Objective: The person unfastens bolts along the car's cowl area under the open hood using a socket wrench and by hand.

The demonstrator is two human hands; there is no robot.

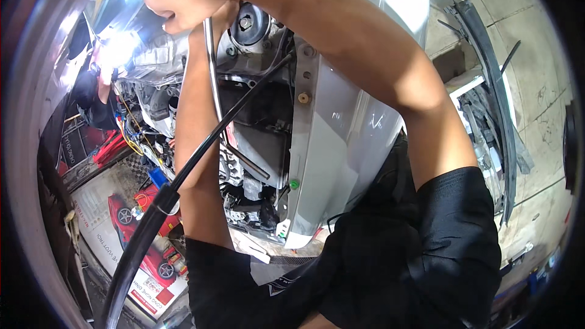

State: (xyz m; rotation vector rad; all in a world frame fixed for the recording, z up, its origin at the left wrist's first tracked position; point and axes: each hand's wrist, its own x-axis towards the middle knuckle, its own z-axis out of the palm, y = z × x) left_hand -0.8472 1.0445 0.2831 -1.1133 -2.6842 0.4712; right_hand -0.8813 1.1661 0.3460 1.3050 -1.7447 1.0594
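My right arm bends across the top of the engine bay, and my right hand (183, 3) is closed in a fist at the upper left. From beneath that fist a shiny metal bar (211, 64) runs down into the bay; the bar's upper end is covered by the hand. My left forearm (198, 128) reaches straight up behind the bar. Most of my left hand (226, 18) is hidden by the right one, so its fingers do not show. Close beside the hands is a round dark strut mount (248, 23) with a central nut.
A black strut (198, 153) slants across the bay in front of my left forearm. The grey fender (332, 134) carries orange and green clips. Dark trim strips (487, 79) lie on the floor at right. Bright lamps (119, 49) glare upper left, above a printed box (97, 231).
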